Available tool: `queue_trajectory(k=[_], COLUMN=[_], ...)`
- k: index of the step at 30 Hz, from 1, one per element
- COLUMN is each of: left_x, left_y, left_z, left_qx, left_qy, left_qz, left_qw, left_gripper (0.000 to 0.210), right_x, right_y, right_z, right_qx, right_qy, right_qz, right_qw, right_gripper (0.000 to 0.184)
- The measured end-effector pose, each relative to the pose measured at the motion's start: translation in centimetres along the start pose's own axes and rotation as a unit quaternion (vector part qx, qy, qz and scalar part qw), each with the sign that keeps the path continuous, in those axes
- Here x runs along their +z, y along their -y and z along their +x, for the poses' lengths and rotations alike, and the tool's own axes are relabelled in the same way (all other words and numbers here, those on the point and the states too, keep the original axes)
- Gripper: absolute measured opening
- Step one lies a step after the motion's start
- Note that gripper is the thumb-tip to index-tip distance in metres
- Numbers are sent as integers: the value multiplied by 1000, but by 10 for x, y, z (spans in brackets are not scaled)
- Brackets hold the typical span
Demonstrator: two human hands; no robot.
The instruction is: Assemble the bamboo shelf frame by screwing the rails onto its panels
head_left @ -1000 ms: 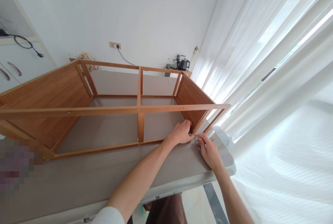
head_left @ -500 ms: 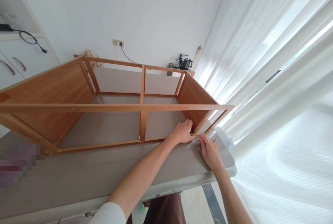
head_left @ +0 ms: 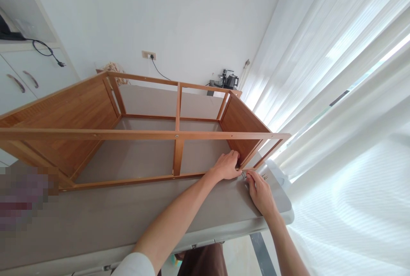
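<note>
A wooden frame (head_left: 178,136) with solid end panels and a middle upright lies across the grey tabletop (head_left: 205,212). My left hand (head_left: 226,165) is closed around its lower rail near the right end panel (head_left: 243,133), fingers inside the frame and thumb toward me. Just to the right, my right hand (head_left: 259,187) pinches a small bent metal tool, apparently a hex key (head_left: 244,174), at the lower rail by my left thumb. Its tip is too small to make out. Several small metal screws (head_left: 265,177) lie just beyond my right hand.
White curtains (head_left: 336,96) hang close on the right. Against the back wall stand a black kettle (head_left: 232,80) and a socket (head_left: 149,55) with a cord. A white cabinet (head_left: 19,79) is at the left. A blurred-out item (head_left: 25,195) lies at the table's left.
The whole view has shifted slightly, with everything a little lower and to the right. Both hands keep their places at the frame's lower right corner; my right fingers have turned slightly.
</note>
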State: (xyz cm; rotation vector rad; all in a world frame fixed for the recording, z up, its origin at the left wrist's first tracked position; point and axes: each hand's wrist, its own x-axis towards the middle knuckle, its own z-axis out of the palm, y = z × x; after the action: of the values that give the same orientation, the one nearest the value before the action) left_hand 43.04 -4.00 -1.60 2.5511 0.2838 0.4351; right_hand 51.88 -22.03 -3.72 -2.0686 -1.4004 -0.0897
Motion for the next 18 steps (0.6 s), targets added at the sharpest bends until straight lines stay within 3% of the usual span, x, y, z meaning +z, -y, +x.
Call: queue_trajectory(k=[18], left_x=[-1], left_y=[-1], left_z=[1], left_qx=[-3], left_qy=[18], left_qz=[27], left_qw=[999], left_gripper=[41], right_x=[0], right_y=[1], right_z=[-1], right_qx=[-5], right_qy=[-7], right_qz=[-22], right_qw=[1000], right_gripper=[24])
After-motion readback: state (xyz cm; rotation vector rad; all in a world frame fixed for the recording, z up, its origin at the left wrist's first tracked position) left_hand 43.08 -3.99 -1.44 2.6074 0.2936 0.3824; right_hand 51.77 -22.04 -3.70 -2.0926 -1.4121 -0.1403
